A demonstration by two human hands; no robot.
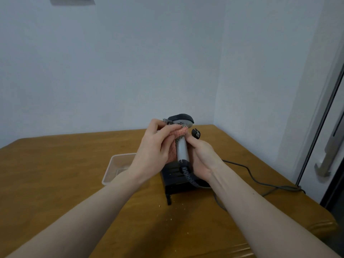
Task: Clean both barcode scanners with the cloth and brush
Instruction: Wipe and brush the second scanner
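Note:
A grey barcode scanner (182, 151) with a dark head is held upright above the wooden table. My right hand (202, 159) grips its handle from the right. My left hand (155, 146) presses a pink cloth (177, 134) with a checkered edge against the scanner just under its head. The scanner's coiled cable (189, 175) hangs from the handle's base. Behind the scanner a small dark object (196, 134) shows; what it is I cannot tell. No brush is in view.
A black stand or box (175, 185) sits on the table under my hands. A clear plastic container (119, 167) lies to its left. A grey cable (260, 181) runs across the table to the right. Crumbs dot the wood near the front. Walls close off the back and right.

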